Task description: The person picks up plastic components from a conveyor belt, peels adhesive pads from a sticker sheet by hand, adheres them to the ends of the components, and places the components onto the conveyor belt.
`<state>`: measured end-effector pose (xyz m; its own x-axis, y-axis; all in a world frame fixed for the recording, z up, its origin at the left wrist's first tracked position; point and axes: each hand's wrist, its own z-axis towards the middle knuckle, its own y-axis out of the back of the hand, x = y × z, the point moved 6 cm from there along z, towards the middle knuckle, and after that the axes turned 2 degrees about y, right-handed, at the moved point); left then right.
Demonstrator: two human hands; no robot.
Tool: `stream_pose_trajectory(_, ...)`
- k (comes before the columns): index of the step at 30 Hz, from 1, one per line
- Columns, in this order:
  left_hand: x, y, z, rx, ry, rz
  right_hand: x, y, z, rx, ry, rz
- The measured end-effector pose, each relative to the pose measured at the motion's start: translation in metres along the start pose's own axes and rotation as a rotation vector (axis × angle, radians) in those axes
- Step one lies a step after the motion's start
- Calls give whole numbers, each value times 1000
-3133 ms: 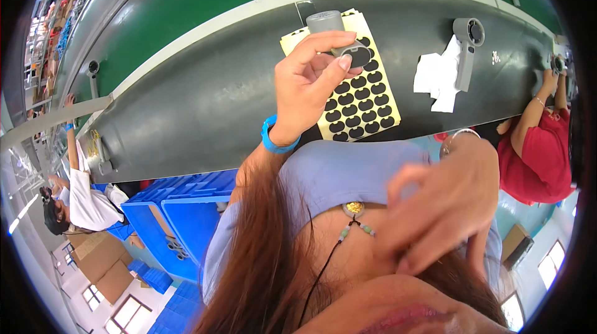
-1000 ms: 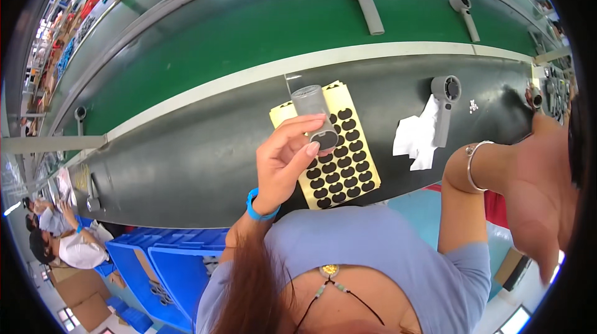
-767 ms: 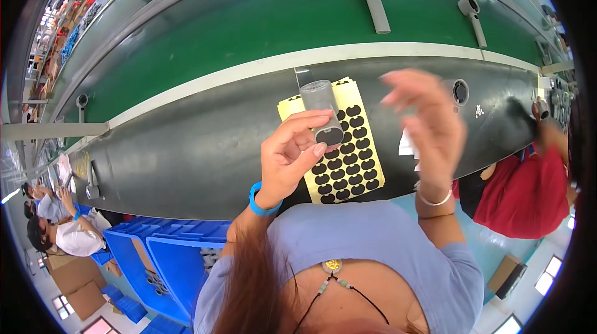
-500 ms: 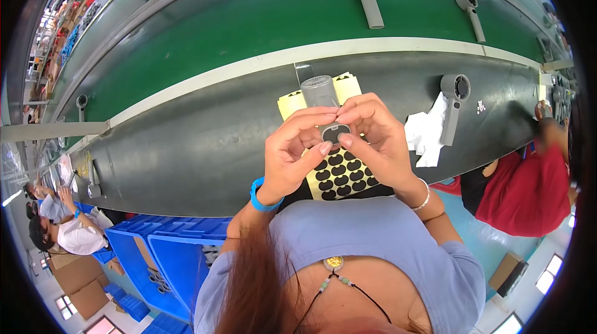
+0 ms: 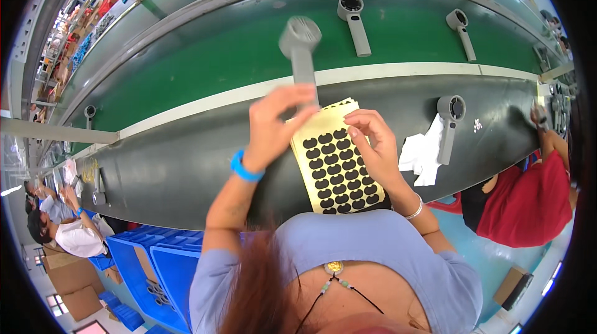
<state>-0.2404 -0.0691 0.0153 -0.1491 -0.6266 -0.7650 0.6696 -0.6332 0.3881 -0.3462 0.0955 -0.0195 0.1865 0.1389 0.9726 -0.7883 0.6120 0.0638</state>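
Note:
My left hand (image 5: pixel 273 121) grips the lower handle of a grey handheld fan (image 5: pixel 303 42). The fan is tilted head-up and away from me over the far edge of the black bench, blurred by motion. Below it lies a stack of yellow sticker sheets (image 5: pixel 334 124) with rows of black rounded stickers (image 5: pixel 336 169). My right hand (image 5: pixel 377 150) hovers at the right side of that stack, its fingers bent and thumb slightly apart from them, with nothing visible between.
Two grey fans (image 5: pixel 358 29) (image 5: pixel 463 36) lie on the green belt beyond the bench's pale rail. Another fan (image 5: pixel 448 129) rests on white cloth (image 5: pixel 423 154) at right. Blue crates (image 5: pixel 171 272) stand lower left. People sit at both sides.
My hands have parted. The left has carried the fan up and away toward the green belt; the right has drawn back over the sticker sheets, uncovering more of them.

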Motion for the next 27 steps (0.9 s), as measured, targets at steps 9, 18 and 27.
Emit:
stream_pose_trajectory(9, 154, -8, 91, -20, -150, 557, -46, 8, -10, -67, 9, -409)
stream_pose_trajectory(18, 113, -79, 100, -173, -129, 653, -55, 9, -6, -11, 20, -422)
stream_pose_trajectory(27, 151, -127, 115, -132, 507, 256, -60, 12, -15, -41, 71, -476)
